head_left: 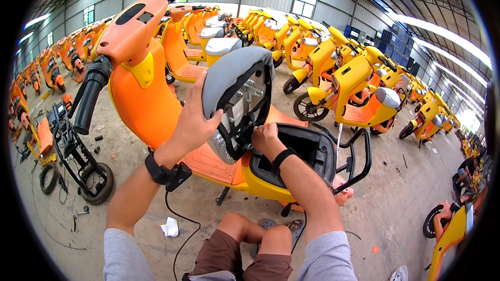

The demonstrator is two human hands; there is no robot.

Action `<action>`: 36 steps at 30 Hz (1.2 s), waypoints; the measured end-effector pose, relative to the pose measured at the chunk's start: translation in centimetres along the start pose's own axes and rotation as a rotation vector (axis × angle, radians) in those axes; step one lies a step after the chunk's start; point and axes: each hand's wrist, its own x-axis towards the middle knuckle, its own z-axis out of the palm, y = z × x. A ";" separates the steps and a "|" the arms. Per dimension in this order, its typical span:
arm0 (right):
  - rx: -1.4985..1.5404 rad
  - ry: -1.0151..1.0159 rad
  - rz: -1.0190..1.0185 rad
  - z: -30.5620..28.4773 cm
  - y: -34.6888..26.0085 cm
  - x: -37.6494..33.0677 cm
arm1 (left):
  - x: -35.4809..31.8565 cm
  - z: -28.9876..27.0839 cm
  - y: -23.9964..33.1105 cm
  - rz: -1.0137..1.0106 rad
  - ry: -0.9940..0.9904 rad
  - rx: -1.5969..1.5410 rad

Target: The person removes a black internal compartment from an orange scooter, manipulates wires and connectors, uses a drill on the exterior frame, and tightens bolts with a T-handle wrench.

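An orange and yellow electric scooter (143, 99) stands in front of me, its handlebar up at the left. Its grey seat (221, 78) is tipped up on end, with the black underside and metal fittings (250, 93) facing right. My left hand (195, 119) grips the seat's left edge, thumb on the rim. At the seat's lower end, over the front of the open black storage compartment (320, 158), my right hand (266, 138) is closed with curled fingers. Whatever those fingers hold is hidden. Each wrist wears a black band; the left one carries a small box with a cable.
Rows of yellow scooters (349, 91) stand behind, with orange ones at the left. A stripped black scooter frame (78, 151) with a wheel and loose parts lies left. A black rear rack (359, 161) juts out at the right. White paper (170, 227) lies on the floor.
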 end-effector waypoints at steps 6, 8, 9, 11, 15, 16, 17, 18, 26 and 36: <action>0.100 -0.095 0.040 -2.0 0.6 -0.6 | 0.1 -0.2 0.0 0.004 -0.002 -0.009; 0.098 -0.090 0.026 -1.7 0.5 -0.3 | 0.2 -0.3 0.1 0.004 -0.003 -0.006; 0.101 -0.090 0.018 -1.5 0.4 -0.2 | 0.2 -0.3 0.1 0.002 -0.007 -0.004; 0.035 -0.047 -0.048 -0.9 0.3 0.3 | 0.2 -0.3 -0.2 0.023 -0.004 0.010; 0.008 0.011 -0.001 0.2 0.2 1.0 | 0.5 0.0 0.1 0.012 -0.009 -0.031; 0.025 0.023 0.013 0.4 0.1 0.9 | 0.5 -0.1 0.1 0.007 -0.015 -0.017; 0.062 0.033 0.016 0.6 0.3 0.7 | 0.5 0.0 0.2 0.002 -0.022 -0.004; 0.097 0.046 0.017 0.3 0.3 0.4 | 0.5 -0.1 0.2 -0.001 -0.024 0.010; 0.255 -0.074 0.067 -4.0 0.7 -2.3 | 0.5 -0.1 -0.9 0.007 -0.016 -0.002; 0.393 0.263 0.063 -1.2 0.3 -1.0 | 0.3 -0.3 -1.4 -0.104 -0.007 -0.126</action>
